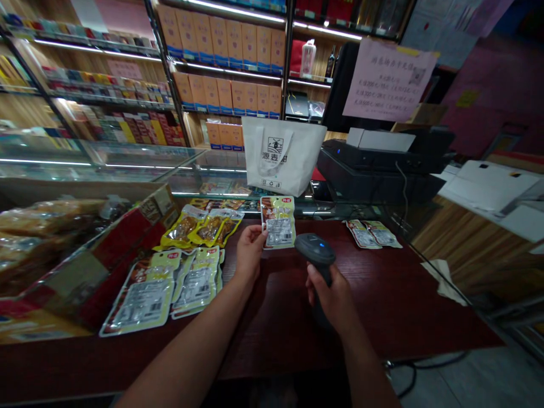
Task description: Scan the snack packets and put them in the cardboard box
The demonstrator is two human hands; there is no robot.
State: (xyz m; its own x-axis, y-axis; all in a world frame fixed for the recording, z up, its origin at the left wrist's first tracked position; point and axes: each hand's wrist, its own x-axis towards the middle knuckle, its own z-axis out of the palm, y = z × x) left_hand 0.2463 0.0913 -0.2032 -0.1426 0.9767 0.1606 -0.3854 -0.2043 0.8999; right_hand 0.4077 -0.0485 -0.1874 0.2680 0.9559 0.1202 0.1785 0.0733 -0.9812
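My left hand [250,249] pinches the lower left edge of a snack pouch [278,222], its barcode side facing me. In my right hand [329,289] is a dark barcode scanner [315,249] with a small blue light, its fingers wrapped round the handle. The scanner head lies just to the right of the pouch. To the left of my left hand, similar pouches [144,294] lie in overlapping piles, with several yellow snack packs [208,228] behind them. Two smaller-looking pouches [374,234] rest on the right part of the dark red counter [382,300].
A cardboard box [97,255] of wrapped food stands at the left. Behind the counter top, a white tote bag [283,158] stands on a glass display case [170,164]. A black till [378,175] with a monitor and handwritten sign [389,79] is at the right back.
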